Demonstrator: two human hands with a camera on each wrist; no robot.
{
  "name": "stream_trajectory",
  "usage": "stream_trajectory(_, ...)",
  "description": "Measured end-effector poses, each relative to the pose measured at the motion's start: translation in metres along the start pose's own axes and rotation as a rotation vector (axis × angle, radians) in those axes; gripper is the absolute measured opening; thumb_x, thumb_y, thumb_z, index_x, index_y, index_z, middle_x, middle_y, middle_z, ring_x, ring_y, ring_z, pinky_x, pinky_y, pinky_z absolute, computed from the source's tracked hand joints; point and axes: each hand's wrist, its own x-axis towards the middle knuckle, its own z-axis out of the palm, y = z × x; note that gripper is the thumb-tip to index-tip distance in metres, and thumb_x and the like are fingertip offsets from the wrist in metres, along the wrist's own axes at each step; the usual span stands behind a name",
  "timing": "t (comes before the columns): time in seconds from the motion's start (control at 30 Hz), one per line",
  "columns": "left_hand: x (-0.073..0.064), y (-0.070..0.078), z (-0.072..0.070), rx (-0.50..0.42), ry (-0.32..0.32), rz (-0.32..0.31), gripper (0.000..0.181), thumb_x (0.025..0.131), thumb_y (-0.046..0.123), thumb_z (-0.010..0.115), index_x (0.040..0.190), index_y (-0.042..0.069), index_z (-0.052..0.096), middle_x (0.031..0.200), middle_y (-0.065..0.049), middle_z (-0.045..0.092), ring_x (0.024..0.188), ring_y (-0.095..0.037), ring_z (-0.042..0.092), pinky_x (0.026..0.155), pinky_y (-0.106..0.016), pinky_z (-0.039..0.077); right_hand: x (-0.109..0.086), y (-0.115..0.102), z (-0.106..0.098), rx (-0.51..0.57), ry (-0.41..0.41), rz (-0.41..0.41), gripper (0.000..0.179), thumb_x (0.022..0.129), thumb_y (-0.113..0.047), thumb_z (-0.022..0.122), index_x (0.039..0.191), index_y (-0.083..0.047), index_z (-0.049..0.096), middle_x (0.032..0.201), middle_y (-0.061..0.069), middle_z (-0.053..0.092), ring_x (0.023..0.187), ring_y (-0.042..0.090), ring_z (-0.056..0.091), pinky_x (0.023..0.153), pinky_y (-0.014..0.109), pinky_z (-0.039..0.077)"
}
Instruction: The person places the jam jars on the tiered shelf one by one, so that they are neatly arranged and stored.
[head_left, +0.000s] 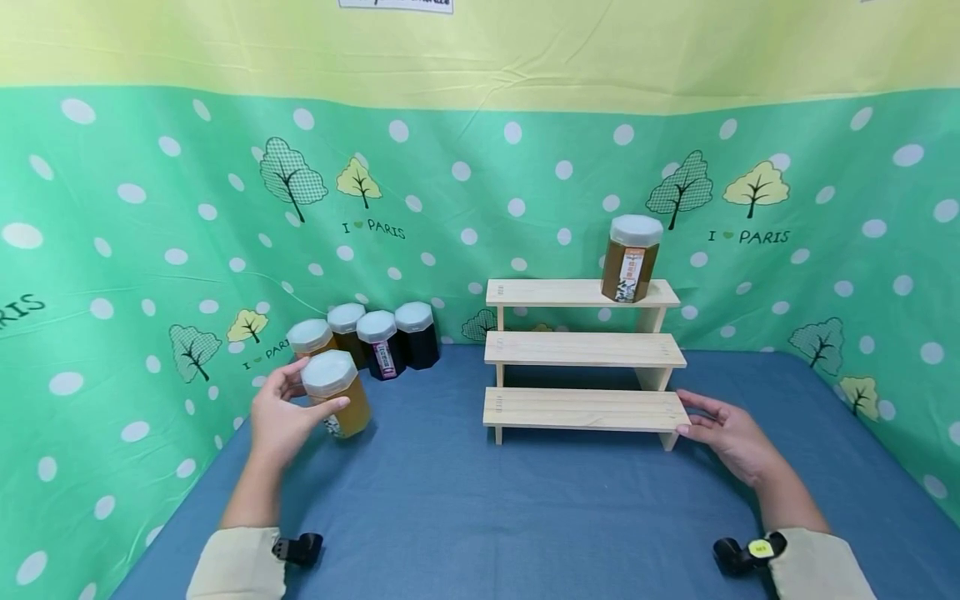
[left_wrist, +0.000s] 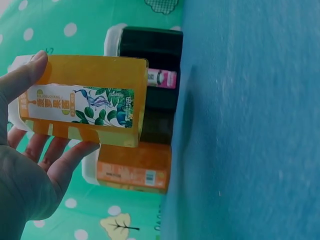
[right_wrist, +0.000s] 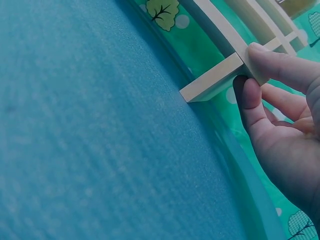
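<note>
My left hand [head_left: 281,417] grips a jar of yellow-orange jam [head_left: 348,408] with a white lid, thumb on one side and fingers on the other. In the left wrist view the jar's bottom is raised off the blue cloth, and its label with green leaves faces the camera. On the right, my right hand [head_left: 731,437] pinches the right end of the lowest board of a three-step wooden stand [head_left: 585,408] between thumb and fingers. A brown jar [head_left: 630,262] with a white lid stands on the top step, toward its right end.
Behind the held jar, several more jars stand together: an orange jar [head_left: 309,335], a brown one [head_left: 348,333], a dark one with a pink label [head_left: 382,346] and another dark one [head_left: 417,333]. Blue cloth [head_left: 480,517] covers the table; a green dotted curtain [head_left: 450,208] hangs behind.
</note>
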Motion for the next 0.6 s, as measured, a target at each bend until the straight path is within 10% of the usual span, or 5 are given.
stream_trajectory(0.6,-0.009,0.022,0.015,-0.063,-0.046,0.115,0.081,0.066,0.021,0.092,0.136,0.009,0.054,0.118,-0.007,0.060,0.102,-0.013,0.054,0.074,-0.015,0.048,0.001,0.002,-0.001,-0.006,-0.004,0.001,0.079,0.090,-0.016,0.073,0.150,0.007,0.026,0.146,0.035,0.034,0.098,-0.002,0.060,0.083,0.014,0.048)
